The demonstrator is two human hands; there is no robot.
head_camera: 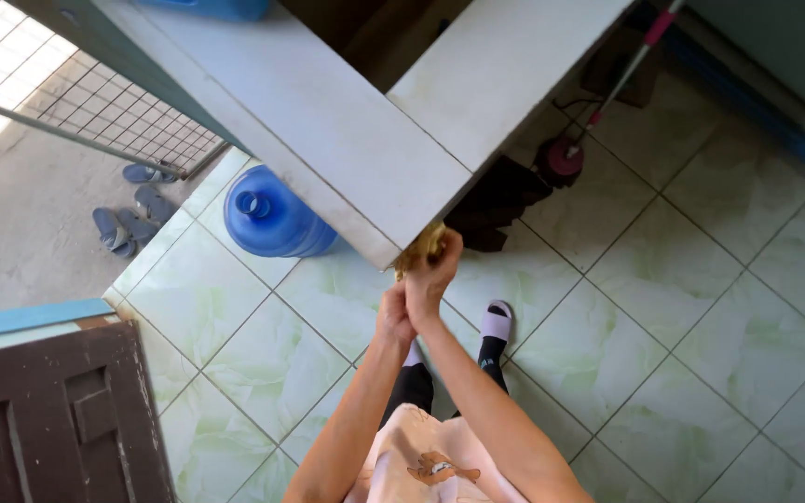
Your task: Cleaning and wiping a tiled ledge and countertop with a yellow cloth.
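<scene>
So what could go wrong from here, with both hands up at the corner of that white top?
The right hand presses a yellowish cloth at the very corner of the white top; it could slip off the edge. The left hand sits close below, so a slip may knock it. The blue water jug stands underneath, where the cloth would fall.

Both bare arms reach forward and up from the bottom of the view, forearms converging until the hands meet. The right hand (435, 270) is farther out, fingers curled shut around something small and yellowish, knuckles turned up. The left hand (393, 317) sits just behind and below it, pressed against the right wrist and closed around it. The left forearm runs up from the lower left; the right forearm crosses in from the lower right. Both elbows are slightly bent.
</scene>
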